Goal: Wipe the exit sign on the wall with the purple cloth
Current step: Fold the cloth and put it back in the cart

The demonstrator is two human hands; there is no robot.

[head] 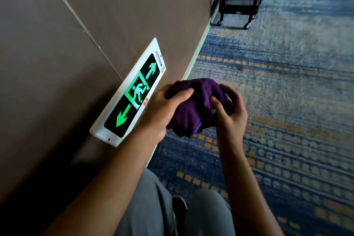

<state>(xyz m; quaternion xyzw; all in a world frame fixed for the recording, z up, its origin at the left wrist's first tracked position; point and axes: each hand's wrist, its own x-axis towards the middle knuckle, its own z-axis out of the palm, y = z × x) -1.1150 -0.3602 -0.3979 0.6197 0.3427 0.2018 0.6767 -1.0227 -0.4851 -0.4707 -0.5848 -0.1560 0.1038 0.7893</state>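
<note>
The exit sign point(132, 94) is a white-framed panel low on the brown wall, with a black face, a glowing green running figure and two green arrows. A bunched purple cloth point(193, 107) is held in front of me, just right of the sign and apart from it. My left hand point(162, 109) grips the cloth's left side, its back close to the sign's right edge. My right hand point(229, 107) grips the cloth's right side with the fingers pressed into the folds.
The brown wall point(76, 34) fills the left, with a pale baseboard point(197, 48) along its foot. Blue and yellow patterned carpet point(287, 101) spreads to the right. A black wheeled cart point(241, 0) stands by the wall farther away. My grey-trousered knees point(153, 207) are below.
</note>
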